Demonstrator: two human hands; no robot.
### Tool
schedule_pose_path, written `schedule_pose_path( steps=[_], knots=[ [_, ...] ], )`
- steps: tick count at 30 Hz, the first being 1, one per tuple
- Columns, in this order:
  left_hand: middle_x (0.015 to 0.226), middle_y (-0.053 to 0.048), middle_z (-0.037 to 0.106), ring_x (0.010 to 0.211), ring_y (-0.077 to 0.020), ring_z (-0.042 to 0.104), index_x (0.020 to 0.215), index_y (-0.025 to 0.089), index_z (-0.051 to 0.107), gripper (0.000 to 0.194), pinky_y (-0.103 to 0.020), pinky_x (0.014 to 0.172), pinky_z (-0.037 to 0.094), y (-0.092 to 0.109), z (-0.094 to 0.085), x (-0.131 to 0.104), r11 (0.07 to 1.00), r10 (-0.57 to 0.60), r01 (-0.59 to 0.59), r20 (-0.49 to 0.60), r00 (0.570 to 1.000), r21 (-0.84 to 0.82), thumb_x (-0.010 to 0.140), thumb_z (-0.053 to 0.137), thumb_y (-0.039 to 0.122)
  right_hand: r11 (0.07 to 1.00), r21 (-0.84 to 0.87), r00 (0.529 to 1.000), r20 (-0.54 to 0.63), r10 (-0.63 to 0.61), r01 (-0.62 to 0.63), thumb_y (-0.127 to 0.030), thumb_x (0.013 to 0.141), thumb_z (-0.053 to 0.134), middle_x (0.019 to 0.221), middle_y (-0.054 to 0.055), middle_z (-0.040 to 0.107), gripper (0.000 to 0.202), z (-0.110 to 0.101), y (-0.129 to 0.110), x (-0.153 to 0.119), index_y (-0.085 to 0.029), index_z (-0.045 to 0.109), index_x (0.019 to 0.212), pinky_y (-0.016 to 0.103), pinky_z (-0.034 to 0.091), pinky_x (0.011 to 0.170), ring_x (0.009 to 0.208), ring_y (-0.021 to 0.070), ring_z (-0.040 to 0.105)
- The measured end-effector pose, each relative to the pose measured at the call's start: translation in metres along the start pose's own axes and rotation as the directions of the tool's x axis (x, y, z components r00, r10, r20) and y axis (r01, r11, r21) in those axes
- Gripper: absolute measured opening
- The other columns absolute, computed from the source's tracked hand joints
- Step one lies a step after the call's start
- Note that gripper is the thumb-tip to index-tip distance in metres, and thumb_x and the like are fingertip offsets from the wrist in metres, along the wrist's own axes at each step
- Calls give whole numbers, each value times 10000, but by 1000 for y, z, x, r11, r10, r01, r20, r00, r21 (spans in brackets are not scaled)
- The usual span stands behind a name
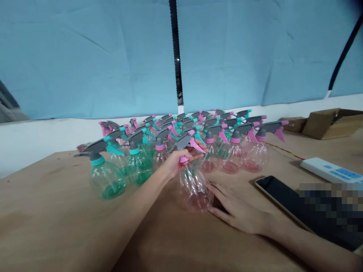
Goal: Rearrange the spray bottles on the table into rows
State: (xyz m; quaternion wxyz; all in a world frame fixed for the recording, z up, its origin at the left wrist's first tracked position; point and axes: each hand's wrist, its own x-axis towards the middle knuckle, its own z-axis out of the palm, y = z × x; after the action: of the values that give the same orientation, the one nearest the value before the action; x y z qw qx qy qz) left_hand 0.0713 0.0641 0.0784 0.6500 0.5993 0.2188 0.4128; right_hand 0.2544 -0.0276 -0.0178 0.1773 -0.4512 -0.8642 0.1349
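A clear spray bottle (195,192) with a pink base, pink collar and grey-and-pink trigger head leans slightly on the near side of the group. My left hand (180,160) is closed around its neck, just under the trigger head; some of its fingers are hidden behind. Low on the bottle's right side, my right hand (238,211) cups the base between its fingers and thumb. To the left stands a green spray bottle (106,181) with a turquoise collar, apart from both hands.
Several more green and pink spray bottles (231,158) stand close together behind. On the wooden table (42,211), a dark phone (286,200) and a white power strip (331,170) lie at the right. An open cardboard box (331,124) sits at the back right, before a blue curtain (113,56).
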Motion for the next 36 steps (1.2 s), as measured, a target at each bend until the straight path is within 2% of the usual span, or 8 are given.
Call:
schedule_pose_path(
  steps=[3, 7, 9, 11, 15, 20, 33, 36],
  knots=[
    [856, -37, 665, 949, -233, 594, 826, 157, 640, 351, -354, 855, 421, 0, 2, 0, 998, 33, -32, 7, 999, -50, 506, 501, 121, 1000, -6, 1000, -9, -23, 23, -481, 898, 372, 1414, 138, 351, 630, 0, 1, 0, -153, 231, 1417, 474, 267, 1059, 1295, 268, 308],
    [732, -46, 644, 841, -225, 611, 668, 151, 608, 216, -298, 672, 437, 0, 6, -1, 1000, 19, -19, -5, 1000, 1, 492, 483, 144, 998, -36, 999, -25, -48, 47, -451, 902, 380, 1398, 136, 374, 606, 0, 1, 0, -164, 236, 1414, 462, 268, 1059, 1285, 254, 325],
    [700, -48, 635, 808, -227, 611, 604, 154, 578, 151, -293, 631, 429, 0, 7, -2, 1000, 11, -10, -16, 1000, 23, 486, 484, 156, 999, -28, 999, -27, -45, 44, -446, 901, 382, 1397, 143, 374, 607, 0, 0, 0, -158, 235, 1415, 470, 272, 1055, 1282, 261, 329],
    [708, -50, 640, 808, -227, 610, 610, 153, 586, 148, -297, 646, 432, 0, 7, -2, 999, 1, -1, 7, 1000, 42, 498, 491, 162, 999, -15, 999, -14, -39, 39, -436, 900, 383, 1402, 151, 365, 614, 0, 0, 0, -144, 227, 1417, 476, 273, 1054, 1285, 269, 324],
    [795, -60, 665, 872, -232, 607, 776, 148, 651, 284, -321, 743, 440, 1, 8, -2, 997, 23, -31, 96, 995, 76, 538, 496, 153, 999, -9, 999, -15, -33, 33, -432, 898, 386, 1407, 146, 359, 618, 1, 1, 0, -149, 221, 1421, 478, 274, 1054, 1294, 272, 308],
    [850, -65, 672, 920, -247, 602, 893, 153, 662, 401, -364, 830, 431, 4, 13, -3, 997, 27, -34, 88, 996, 75, 527, 498, 142, 997, -24, 995, -69, -73, 72, -449, 895, 393, 1400, 123, 378, 609, 2, 2, 0, -189, 228, 1421, 471, 295, 1045, 1273, 274, 345],
    [825, -67, 674, 869, -238, 621, 958, 144, 648, 437, -335, 744, 440, 0, 8, 0, 997, 17, -24, 92, 996, 76, 547, 501, 149, 998, -42, 998, -39, -55, 54, -446, 898, 380, 1393, 141, 381, 619, 0, 1, 0, -156, 217, 1420, 466, 286, 1051, 1276, 267, 341],
    [827, -60, 674, 863, -239, 618, 923, 149, 651, 419, -330, 730, 437, -1, 7, 0, 997, 25, -31, 81, 996, 70, 533, 498, 154, 996, -46, 996, -48, -82, 80, -455, 898, 382, 1397, 132, 376, 618, 0, 3, 0, -171, 215, 1421, 466, 291, 1047, 1274, 268, 341]
  ],
)
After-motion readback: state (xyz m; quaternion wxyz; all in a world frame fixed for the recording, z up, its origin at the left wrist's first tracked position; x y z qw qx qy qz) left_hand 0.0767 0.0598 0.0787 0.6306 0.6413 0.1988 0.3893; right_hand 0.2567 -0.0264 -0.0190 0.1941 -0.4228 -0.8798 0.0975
